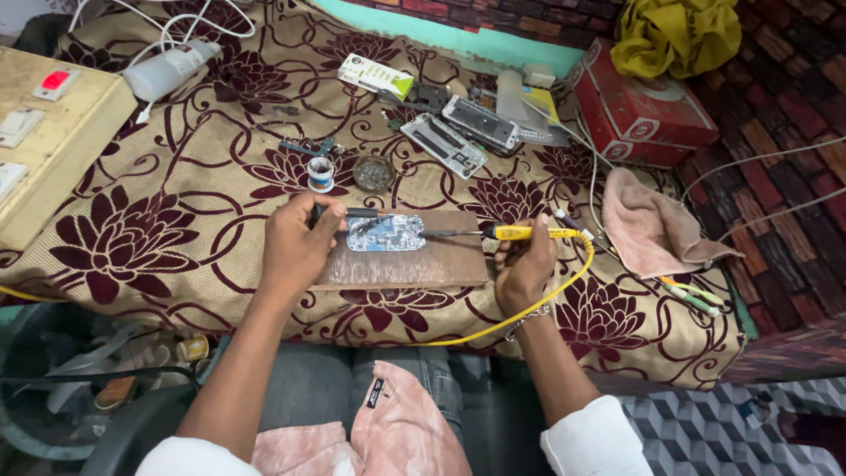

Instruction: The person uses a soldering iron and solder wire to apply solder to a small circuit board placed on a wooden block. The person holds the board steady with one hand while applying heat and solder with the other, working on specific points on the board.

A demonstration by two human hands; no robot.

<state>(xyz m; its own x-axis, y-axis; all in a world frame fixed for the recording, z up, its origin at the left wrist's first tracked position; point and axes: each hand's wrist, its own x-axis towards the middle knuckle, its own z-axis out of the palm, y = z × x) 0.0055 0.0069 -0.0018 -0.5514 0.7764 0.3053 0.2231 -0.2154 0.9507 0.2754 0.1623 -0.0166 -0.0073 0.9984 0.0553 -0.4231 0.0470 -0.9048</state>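
My left hand (295,242) grips dark tweezers (359,213) and rests at the left end of a small wooden board (414,264). On the board lies an opened phone body (385,233) with its silvery inside facing up. My right hand (522,264) holds a yellow soldering iron (520,233); its dark tip points left and touches the right edge of the phone body. A yellow cable (546,300) curves from the iron down past my right wrist.
Beyond the board on the flowered cloth (176,229) sit a solder spool (321,174), a round dish (374,173), two more opened phones (458,132), a white and green box (375,77) and a red box (639,106). A pink rag (652,229) lies right, a switchboard (44,132) left.
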